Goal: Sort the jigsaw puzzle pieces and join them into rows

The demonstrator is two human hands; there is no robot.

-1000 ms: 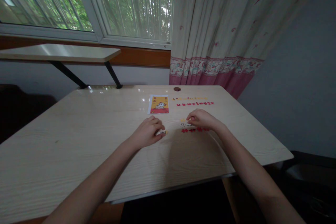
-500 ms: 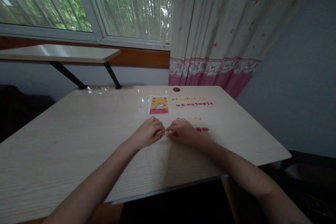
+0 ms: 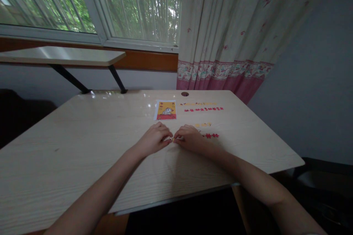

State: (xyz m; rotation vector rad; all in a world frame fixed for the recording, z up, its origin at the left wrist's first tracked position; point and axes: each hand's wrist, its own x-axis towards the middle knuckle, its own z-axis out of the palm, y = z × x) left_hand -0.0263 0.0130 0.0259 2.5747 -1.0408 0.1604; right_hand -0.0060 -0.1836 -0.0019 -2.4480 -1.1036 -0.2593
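My left hand (image 3: 156, 136) and my right hand (image 3: 190, 137) meet above the desk, fingertips almost touching. Each pinches a small, mostly white jigsaw puzzle piece; the left puzzle piece (image 3: 167, 138) and the right puzzle piece (image 3: 179, 138) come together between the fingers, with a bit of yellow at the middle. Fingers cover much of both, so I cannot tell whether they interlock. Just beyond my hands lies a picture card (image 3: 166, 111) with a white animal on yellow and red. Right of my right hand are red puzzle pieces (image 3: 212, 136) and yellow puzzle pieces (image 3: 203, 125).
Farther back on the desk (image 3: 91, 147) run a row of yellow pieces (image 3: 198, 104) and a row of red pieces (image 3: 204, 109). A cable hole (image 3: 184, 94) is near the back edge. A raised shelf (image 3: 63, 55) stands at back left; a curtain (image 3: 220, 44) hangs behind.
Both hands stay nearly in place, with small finger movements. More white of the pieces shows between the fingertips now. The view has shifted very slightly.
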